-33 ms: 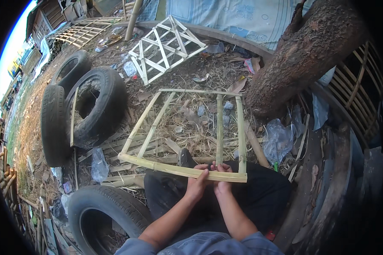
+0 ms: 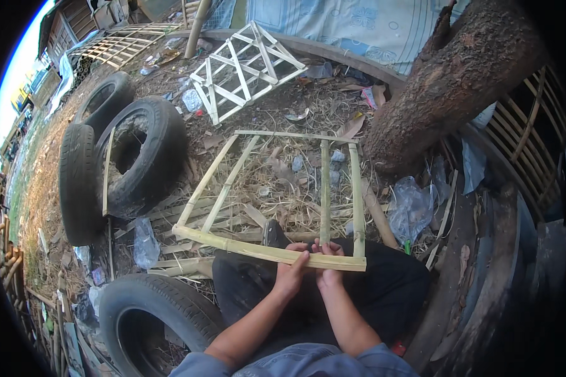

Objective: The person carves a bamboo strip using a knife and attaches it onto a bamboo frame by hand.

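Observation:
A four-sided bamboo frame (image 2: 245, 247) is held over my lap, with a broad slat nearest me and a thinner slat at the far end. Two slats on its left side and two on its right join those ends. My left hand (image 2: 289, 274) is closed around the broad slat, its thumb on top. Right beside it, my right hand (image 2: 327, 262) grips the same slat where the inner right slat (image 2: 325, 195) meets it. Fingertips of the right hand show just beyond the slat; part of that hand is hidden under it.
Old tyres (image 2: 160, 157) stand at the left, and another tyre (image 2: 129, 295) lies near my left knee. Beyond the frame rests a pale lattice of slats (image 2: 245, 72). A thick tree trunk (image 2: 446, 81) leans at the right, near crumpled clear plastic (image 2: 410, 204). Loose bamboo strips (image 2: 182, 264) litter the ground.

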Demonstrator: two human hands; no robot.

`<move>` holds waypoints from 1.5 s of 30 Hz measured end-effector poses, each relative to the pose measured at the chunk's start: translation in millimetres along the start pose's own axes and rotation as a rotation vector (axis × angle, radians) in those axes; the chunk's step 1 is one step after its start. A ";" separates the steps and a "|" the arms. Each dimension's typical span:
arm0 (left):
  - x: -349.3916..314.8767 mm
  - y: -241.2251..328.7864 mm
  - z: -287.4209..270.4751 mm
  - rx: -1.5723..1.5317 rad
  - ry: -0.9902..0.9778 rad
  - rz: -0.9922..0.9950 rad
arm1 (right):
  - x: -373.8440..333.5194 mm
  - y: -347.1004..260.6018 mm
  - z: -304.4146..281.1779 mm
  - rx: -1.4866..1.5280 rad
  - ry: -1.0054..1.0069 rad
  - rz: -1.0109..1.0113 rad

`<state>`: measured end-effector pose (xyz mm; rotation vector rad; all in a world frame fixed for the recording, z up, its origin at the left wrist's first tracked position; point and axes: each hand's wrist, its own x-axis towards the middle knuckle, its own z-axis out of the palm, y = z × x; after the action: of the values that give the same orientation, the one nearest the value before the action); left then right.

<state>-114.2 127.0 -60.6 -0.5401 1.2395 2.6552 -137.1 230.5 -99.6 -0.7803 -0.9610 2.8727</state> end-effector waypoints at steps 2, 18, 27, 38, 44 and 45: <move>1.2 4.4 -1.6 0.097 -0.021 0.061 | -8.2 -8.3 9.1 -0.023 -0.006 0.006; -14.8 23.1 11.0 0.356 -0.244 0.380 | -40.4 -53.4 60.4 0.023 -0.054 -0.101; 63.5 24.3 18.2 -0.077 -0.153 0.213 | 48.0 -16.0 63.4 0.015 0.096 -0.100; 90.7 -7.1 -10.7 -0.087 -0.042 -0.048 | 84.5 5.7 2.6 0.029 0.178 -0.160; 85.0 -5.7 -3.9 0.003 0.109 -0.261 | 91.0 6.9 -10.4 -0.126 0.104 -0.119; 85.6 -5.5 -4.0 0.033 0.125 -0.331 | 90.4 7.5 -9.6 -0.132 0.117 -0.123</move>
<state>-190.4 127.0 -100.1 -0.8368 1.1113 2.3521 -210.8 244.8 -151.4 -0.8553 -1.1495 2.6494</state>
